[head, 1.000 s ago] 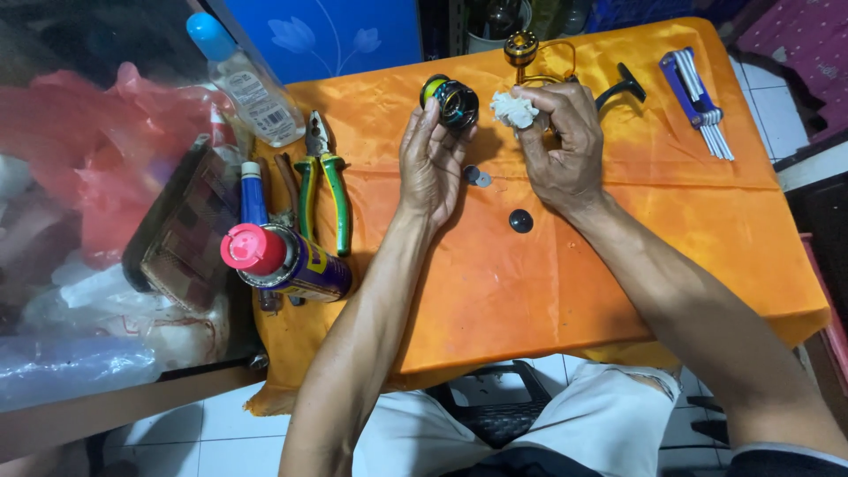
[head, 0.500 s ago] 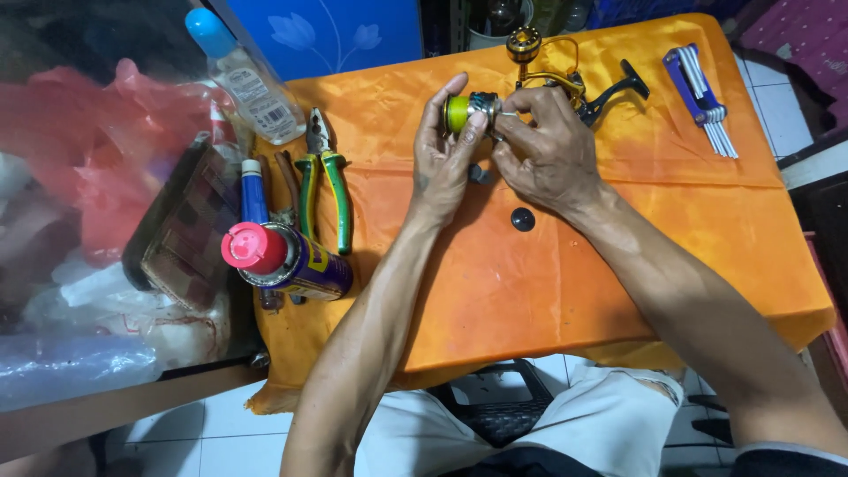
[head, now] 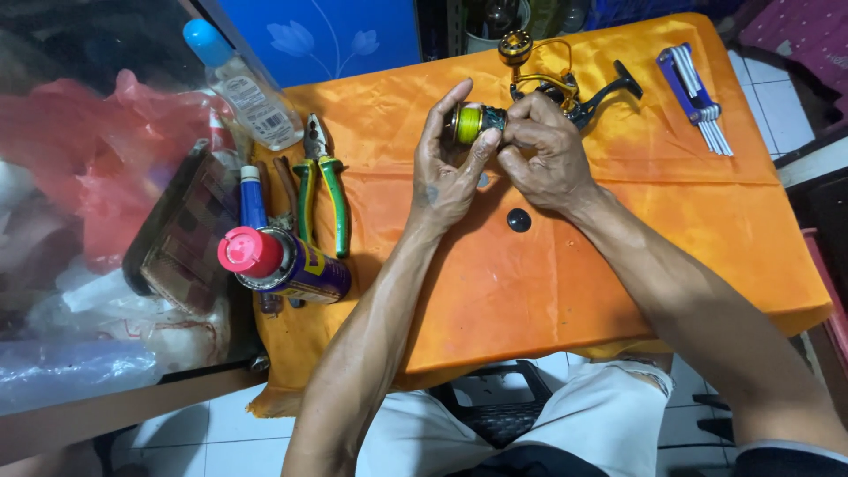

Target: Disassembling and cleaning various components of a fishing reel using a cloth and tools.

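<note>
Both hands pinch the yellow-lined spool [head: 469, 123]: left hand [head: 448, 168] cradling it, right hand [head: 543, 152] just beside.

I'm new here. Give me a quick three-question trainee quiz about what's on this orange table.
1. True or false: the left hand holds the yellow-green line spool.
2. Which tool lies left of the hands? A) green-handled pliers B) a hammer C) scissors
3. Fill in: the spray can lying on its side has a ____ cap.

Key:
1. True. The left hand grips the spool while the right hand works at its end.
2. A.
3. Pink. It lies at the left edge of the orange cloth, near the pliers.
</note>
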